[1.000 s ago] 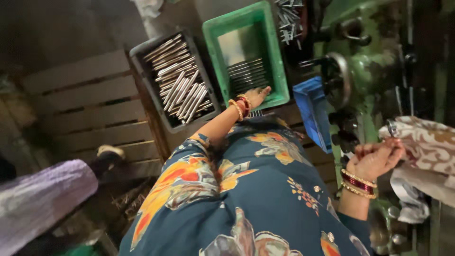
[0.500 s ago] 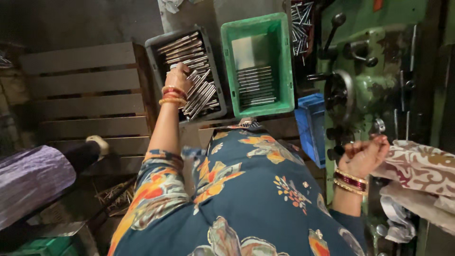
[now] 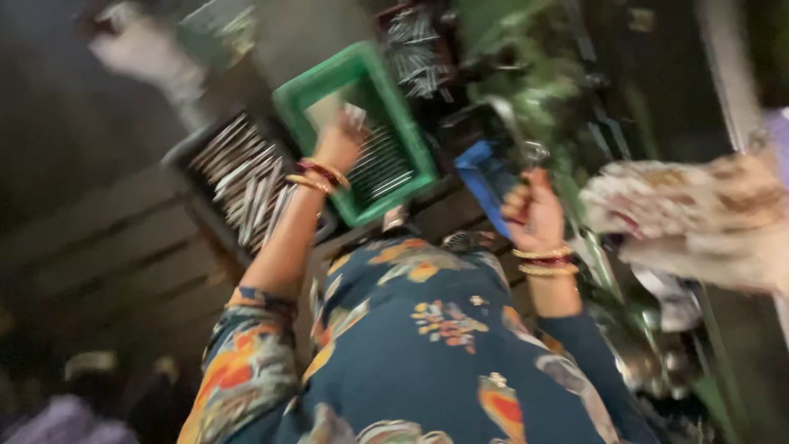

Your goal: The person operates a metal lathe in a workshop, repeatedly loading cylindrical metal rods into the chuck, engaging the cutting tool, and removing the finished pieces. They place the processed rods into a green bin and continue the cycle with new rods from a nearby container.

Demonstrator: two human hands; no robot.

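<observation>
The view is blurred by motion. My left hand (image 3: 339, 141), with bangles at the wrist, reaches over the green plastic crate (image 3: 306, 92), which holds a row of metal rods (image 3: 380, 164). Blur hides whether the fingers hold a rod. A grey crate (image 3: 185, 160) full of loose metal rods (image 3: 238, 185) lies just left of my forearm. My right hand (image 3: 532, 215) is closed in a fist around a metal lever (image 3: 514, 123) of the green machine (image 3: 534, 78).
A blue bin (image 3: 486, 185) sits between the green crate and the machine. A patterned cloth (image 3: 690, 218) hangs at the right. More rods (image 3: 415, 49) lie behind the green crate. A wooden pallet (image 3: 99, 255) lies to the left, in the dark.
My left hand has swung from the grey crate of rods to the green crate. My right hand stays at the machine. The camera has tilted and the picture has blurred.
</observation>
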